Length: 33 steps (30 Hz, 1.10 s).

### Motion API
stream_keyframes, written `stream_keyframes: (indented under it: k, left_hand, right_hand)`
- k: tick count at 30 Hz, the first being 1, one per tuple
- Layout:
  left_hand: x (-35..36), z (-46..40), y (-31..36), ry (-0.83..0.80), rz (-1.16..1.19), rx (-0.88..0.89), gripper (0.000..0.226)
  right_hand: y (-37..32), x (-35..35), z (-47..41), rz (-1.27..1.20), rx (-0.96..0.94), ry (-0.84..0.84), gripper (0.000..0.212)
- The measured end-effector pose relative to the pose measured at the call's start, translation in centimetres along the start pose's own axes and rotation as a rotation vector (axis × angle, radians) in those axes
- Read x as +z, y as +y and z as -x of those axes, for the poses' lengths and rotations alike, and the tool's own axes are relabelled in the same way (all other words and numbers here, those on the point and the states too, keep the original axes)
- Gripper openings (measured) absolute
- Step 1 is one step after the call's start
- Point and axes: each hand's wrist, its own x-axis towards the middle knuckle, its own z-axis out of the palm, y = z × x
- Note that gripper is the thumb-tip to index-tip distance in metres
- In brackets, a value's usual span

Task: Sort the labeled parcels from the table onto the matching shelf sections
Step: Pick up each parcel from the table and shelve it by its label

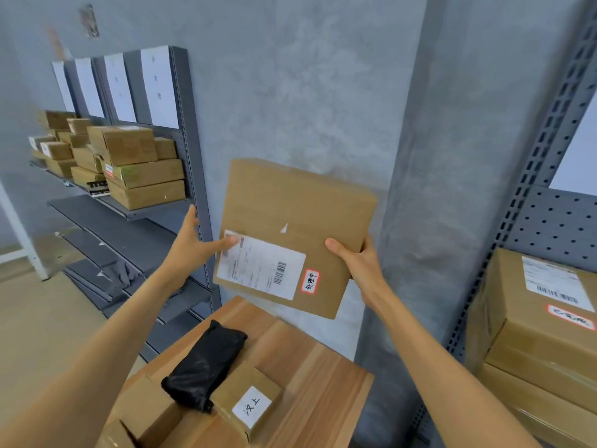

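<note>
A flat brown cardboard parcel (290, 208) is held up in front of the grey wall, above the wooden table (323, 376). It carries a white shipping label and a small red-bordered sticker with handwriting. My right hand (358, 263) grips its right edge, thumb on the front. My left hand (197, 244) touches the left edge at the label, fingers spread. On the table lie a black plastic-wrapped parcel (206, 363), a small box with a white handwritten label (248, 402) and more brown boxes (145, 412).
A grey metal shelf unit (190, 130) at the left has white paper signs along its top and several stacked brown boxes on one shelf; lower shelves are bare. At the right another perforated rack (549, 221) holds labelled boxes (542, 318). A concrete pillar stands between them.
</note>
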Motion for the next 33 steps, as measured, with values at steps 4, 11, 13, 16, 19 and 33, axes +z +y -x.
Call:
stream_keyframes:
  k: [4,11,13,16,19,33]
  left_hand:
    - [1.9,1.7,-1.5,-0.013,0.172,-0.052,0.126]
    - [4.6,3.3,-2.5,0.215,0.522,-0.122,0.138]
    - [5.5,3.8,-2.4,0.251,0.548,-0.097,0.132]
    - [6.5,4.6,-3.0,0.241,0.561,-0.056,0.135]
    - [7.4,4.9,-2.9,0.148,0.534,-0.008,0.101]
    - [9.4,4.5,-1.5,0.16,0.699,0.006,0.083]
  right_hand:
    - [-0.8,1.0,-0.1,-0.118,0.047,0.009,0.054]
    - [-0.2,2.5,0.3,-0.15,0.091,0.007,0.053]
    - [-0.1,3.0,0.4,-0.144,0.085,0.011,0.054]
    - [-0.4,3.5,0.5,-0.151,0.073,0.015,0.055]
    - [-0.8,4.3,0.6,-0.191,0.083,-0.003,0.051]
    - [-1.0,4.5,1.0,-0.267,0.184,-0.111,0.059]
